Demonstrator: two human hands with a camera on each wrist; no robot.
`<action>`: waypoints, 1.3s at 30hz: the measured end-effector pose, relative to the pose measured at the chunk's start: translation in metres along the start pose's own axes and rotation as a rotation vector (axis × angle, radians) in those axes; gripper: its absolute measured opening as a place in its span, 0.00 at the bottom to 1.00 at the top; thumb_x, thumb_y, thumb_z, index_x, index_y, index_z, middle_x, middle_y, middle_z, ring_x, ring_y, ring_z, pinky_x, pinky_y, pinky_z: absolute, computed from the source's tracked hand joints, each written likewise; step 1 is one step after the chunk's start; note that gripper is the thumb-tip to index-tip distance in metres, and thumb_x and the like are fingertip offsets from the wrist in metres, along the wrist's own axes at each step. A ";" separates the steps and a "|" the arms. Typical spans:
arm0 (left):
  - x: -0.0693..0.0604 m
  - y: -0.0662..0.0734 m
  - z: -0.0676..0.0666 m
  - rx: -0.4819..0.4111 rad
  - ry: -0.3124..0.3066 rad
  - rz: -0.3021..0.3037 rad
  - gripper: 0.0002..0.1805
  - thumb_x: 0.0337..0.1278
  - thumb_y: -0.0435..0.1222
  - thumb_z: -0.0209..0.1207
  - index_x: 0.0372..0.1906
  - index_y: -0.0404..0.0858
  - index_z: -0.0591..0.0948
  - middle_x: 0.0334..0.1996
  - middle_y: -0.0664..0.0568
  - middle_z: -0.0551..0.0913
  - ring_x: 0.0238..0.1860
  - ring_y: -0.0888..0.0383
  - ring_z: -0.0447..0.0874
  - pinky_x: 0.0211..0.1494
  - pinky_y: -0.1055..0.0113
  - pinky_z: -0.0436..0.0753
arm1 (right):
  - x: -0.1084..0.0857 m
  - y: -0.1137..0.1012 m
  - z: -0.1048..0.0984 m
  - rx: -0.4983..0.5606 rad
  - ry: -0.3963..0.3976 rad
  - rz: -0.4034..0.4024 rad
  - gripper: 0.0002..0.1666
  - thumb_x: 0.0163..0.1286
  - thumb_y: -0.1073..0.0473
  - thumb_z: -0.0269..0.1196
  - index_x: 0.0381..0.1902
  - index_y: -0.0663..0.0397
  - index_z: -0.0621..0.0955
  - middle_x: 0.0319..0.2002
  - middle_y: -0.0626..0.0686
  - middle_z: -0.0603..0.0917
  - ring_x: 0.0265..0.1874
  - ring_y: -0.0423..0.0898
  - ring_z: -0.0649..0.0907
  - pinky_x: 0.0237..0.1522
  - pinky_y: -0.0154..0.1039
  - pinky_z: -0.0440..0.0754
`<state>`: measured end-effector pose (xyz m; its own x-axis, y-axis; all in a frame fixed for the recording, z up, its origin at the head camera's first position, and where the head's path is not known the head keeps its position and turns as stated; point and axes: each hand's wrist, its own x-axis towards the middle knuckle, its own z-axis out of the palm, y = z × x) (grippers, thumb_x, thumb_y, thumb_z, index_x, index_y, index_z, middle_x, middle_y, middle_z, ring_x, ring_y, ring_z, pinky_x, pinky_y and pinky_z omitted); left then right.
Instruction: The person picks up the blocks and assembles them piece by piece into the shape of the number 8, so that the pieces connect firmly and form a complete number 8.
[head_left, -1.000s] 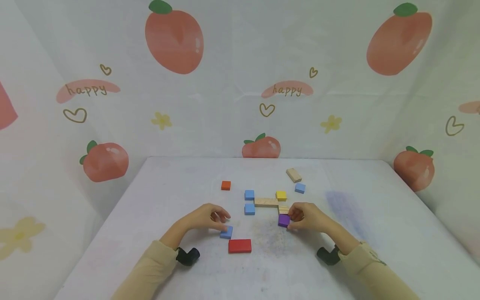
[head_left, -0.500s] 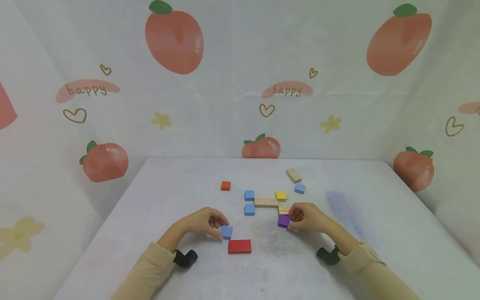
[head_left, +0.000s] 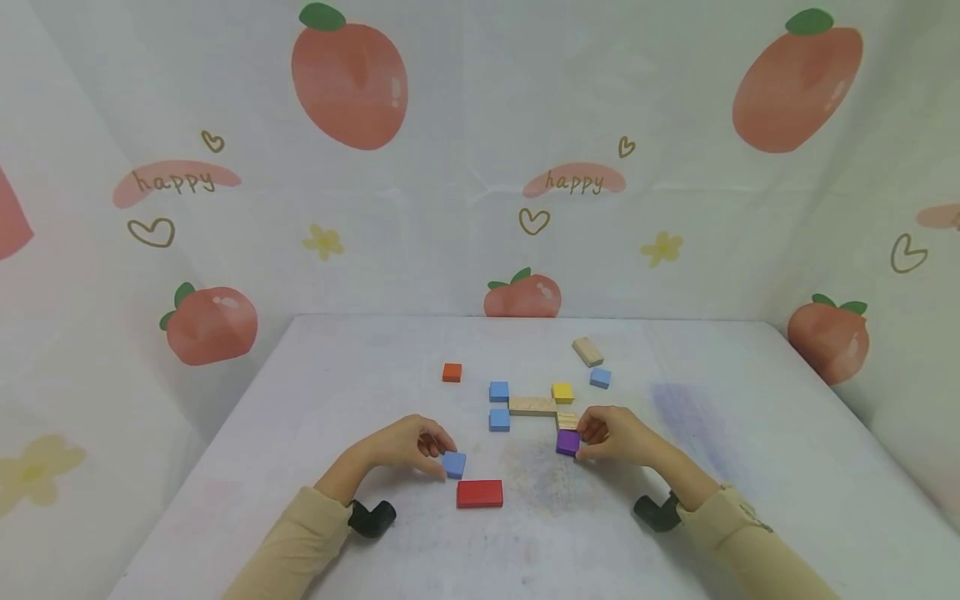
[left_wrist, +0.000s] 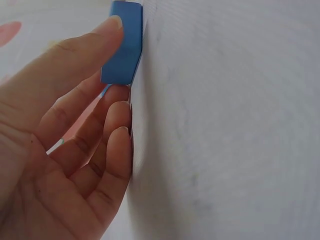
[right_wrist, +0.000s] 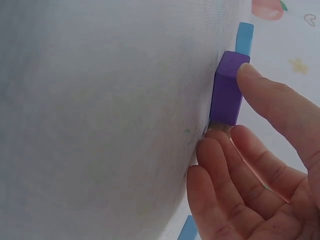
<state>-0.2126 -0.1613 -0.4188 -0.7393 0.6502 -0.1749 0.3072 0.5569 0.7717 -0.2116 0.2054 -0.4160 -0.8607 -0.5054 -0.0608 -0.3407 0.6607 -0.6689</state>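
My left hand (head_left: 408, 443) pinches a blue block (head_left: 453, 464) on the table, its thumb on the block's near side in the left wrist view and the other fingers bent behind. With thumb and index finger, my right hand (head_left: 615, 435) holds a purple block (right_wrist: 229, 92) at its right edge. That block touches a striped wooden block (head_left: 566, 421), which meets the right end of a long plain wooden block (head_left: 532, 406). At the long block's left end stand two blue blocks, a rear one (head_left: 498, 391) and a front one (head_left: 498, 420). A yellow block (head_left: 562, 392) sits behind its right end.
A red rectangular block (head_left: 480, 493) lies in front of the left hand's blue block. Farther back are an orange-red block (head_left: 452, 372), a pale wooden block (head_left: 588, 352) and another blue block (head_left: 600, 378). A printed curtain (head_left: 465, 100) hangs behind the white table (head_left: 360, 358).
My left hand has drawn slightly left and nearer, its thumb passing from over the blue block's top to its near left side. The right hand and purple block look unchanged.
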 end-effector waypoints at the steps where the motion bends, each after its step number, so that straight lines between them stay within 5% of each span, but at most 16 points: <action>1: 0.000 0.000 0.000 0.005 0.001 0.004 0.17 0.40 0.34 0.70 0.40 0.36 0.83 0.32 0.51 0.82 0.31 0.66 0.73 0.37 0.77 0.75 | 0.000 0.000 0.000 -0.001 0.000 0.001 0.18 0.51 0.58 0.71 0.35 0.60 0.77 0.32 0.52 0.82 0.31 0.39 0.79 0.34 0.27 0.78; 18: 0.003 0.001 0.000 0.065 0.098 0.017 0.18 0.46 0.36 0.68 0.44 0.35 0.82 0.34 0.50 0.81 0.31 0.64 0.73 0.36 0.76 0.75 | 0.000 -0.001 0.000 -0.021 0.002 0.000 0.17 0.51 0.58 0.71 0.34 0.59 0.77 0.31 0.51 0.81 0.31 0.38 0.79 0.33 0.27 0.78; 39: 0.021 0.026 0.010 0.090 0.216 -0.009 0.18 0.46 0.38 0.68 0.44 0.36 0.82 0.36 0.50 0.82 0.33 0.61 0.73 0.35 0.77 0.74 | -0.001 -0.003 -0.001 -0.015 -0.002 -0.005 0.17 0.52 0.58 0.71 0.34 0.60 0.77 0.31 0.52 0.81 0.30 0.38 0.79 0.34 0.27 0.78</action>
<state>-0.2144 -0.1281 -0.4088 -0.8506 0.5244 -0.0388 0.3450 0.6121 0.7116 -0.2103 0.2041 -0.4132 -0.8583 -0.5097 -0.0595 -0.3504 0.6669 -0.6576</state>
